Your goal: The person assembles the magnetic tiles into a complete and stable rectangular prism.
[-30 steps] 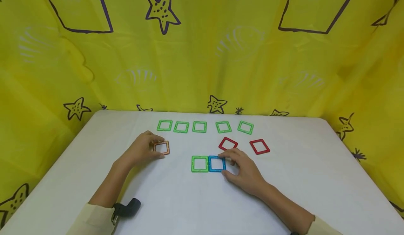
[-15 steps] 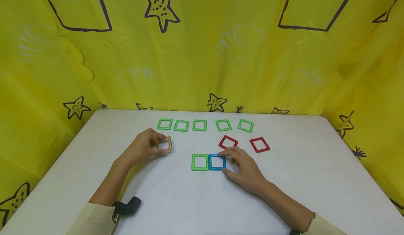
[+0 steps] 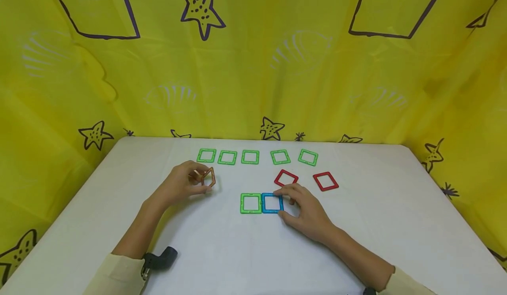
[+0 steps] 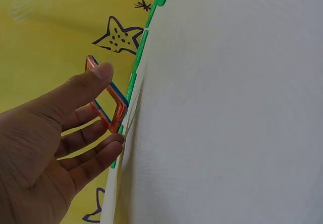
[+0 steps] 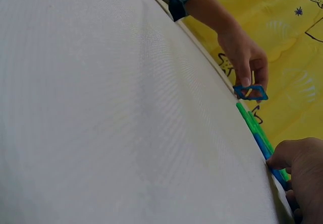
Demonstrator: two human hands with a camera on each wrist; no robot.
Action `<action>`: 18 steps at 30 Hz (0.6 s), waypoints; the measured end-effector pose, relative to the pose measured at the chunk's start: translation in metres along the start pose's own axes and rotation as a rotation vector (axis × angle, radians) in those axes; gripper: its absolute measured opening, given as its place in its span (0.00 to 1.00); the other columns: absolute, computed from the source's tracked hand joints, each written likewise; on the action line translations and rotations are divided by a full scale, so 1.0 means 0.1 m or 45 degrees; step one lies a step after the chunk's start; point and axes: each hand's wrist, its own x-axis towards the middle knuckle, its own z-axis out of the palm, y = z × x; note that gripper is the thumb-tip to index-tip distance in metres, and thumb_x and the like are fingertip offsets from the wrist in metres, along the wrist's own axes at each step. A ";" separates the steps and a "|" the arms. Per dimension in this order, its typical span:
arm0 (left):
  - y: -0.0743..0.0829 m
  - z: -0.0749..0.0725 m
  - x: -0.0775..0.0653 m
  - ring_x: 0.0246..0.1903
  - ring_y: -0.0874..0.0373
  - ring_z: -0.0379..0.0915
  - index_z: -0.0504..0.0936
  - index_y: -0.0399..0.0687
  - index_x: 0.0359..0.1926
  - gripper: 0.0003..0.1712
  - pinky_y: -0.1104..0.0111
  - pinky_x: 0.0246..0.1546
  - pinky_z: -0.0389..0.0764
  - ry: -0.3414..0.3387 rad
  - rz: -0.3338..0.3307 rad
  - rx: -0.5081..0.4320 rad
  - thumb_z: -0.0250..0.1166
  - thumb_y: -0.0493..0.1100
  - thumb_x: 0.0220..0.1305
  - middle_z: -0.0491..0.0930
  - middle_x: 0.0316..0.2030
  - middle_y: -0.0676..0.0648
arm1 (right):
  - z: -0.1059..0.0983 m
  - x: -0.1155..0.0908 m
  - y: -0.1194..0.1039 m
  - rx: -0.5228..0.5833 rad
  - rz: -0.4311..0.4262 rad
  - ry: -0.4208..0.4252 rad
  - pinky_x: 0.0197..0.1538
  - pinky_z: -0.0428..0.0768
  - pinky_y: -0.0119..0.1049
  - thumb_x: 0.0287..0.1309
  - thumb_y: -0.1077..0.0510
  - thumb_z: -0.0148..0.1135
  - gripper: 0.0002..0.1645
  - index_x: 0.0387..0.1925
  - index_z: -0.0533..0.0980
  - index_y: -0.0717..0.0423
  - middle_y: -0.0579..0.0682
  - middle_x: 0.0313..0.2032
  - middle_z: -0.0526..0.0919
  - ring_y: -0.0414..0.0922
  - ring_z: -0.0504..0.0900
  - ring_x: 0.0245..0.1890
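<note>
My left hand [image 3: 184,183] pinches a square magnetic tile frame [image 4: 120,112] between thumb and fingers. It is orange on one face and blue on the other in the wrist views; whether it is one piece or two stacked cannot be told. It is tilted and raised off the cloth. My right hand [image 3: 306,213] grips the right side of a blue square magnetic tile [image 3: 272,212], thumb at its near corner and a finger at the far one. That blue tile lies flat, edge to edge with a green magnetic tile [image 3: 251,212] on its left.
A row of several green tiles [image 3: 250,163] lies along the table's back. Two red tiles lie nearer: one red tile [image 3: 280,177] just beyond my right hand, another red tile [image 3: 325,189] farther right. A white cloth [image 3: 245,255] covers the table; a yellow curtain [image 3: 245,75] stands behind.
The tile in my left hand has turned from facing up to a steep tilt and shifted slightly right, lifting a little. My right hand and the tiles on the table stay put.
</note>
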 end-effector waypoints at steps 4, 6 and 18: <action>0.00 0.02 0.00 0.41 0.48 0.82 0.85 0.33 0.52 0.27 0.54 0.49 0.83 0.010 0.037 -0.049 0.84 0.37 0.53 0.82 0.42 0.43 | -0.01 0.00 0.00 0.000 -0.017 -0.007 0.47 0.80 0.37 0.56 0.61 0.78 0.29 0.59 0.83 0.41 0.36 0.57 0.79 0.39 0.74 0.45; 0.00 0.03 0.01 0.42 0.48 0.81 0.84 0.33 0.53 0.27 0.53 0.50 0.83 0.010 0.052 -0.059 0.84 0.36 0.53 0.83 0.42 0.43 | -0.01 0.00 0.00 0.002 -0.027 -0.010 0.47 0.80 0.37 0.56 0.62 0.77 0.29 0.59 0.83 0.41 0.36 0.58 0.78 0.39 0.74 0.45; 0.07 0.10 0.01 0.42 0.50 0.80 0.85 0.38 0.51 0.25 0.53 0.50 0.82 0.006 0.138 -0.099 0.83 0.37 0.53 0.85 0.42 0.48 | -0.01 -0.01 0.00 0.004 -0.026 -0.018 0.46 0.79 0.37 0.56 0.61 0.77 0.29 0.59 0.83 0.41 0.36 0.57 0.79 0.39 0.74 0.44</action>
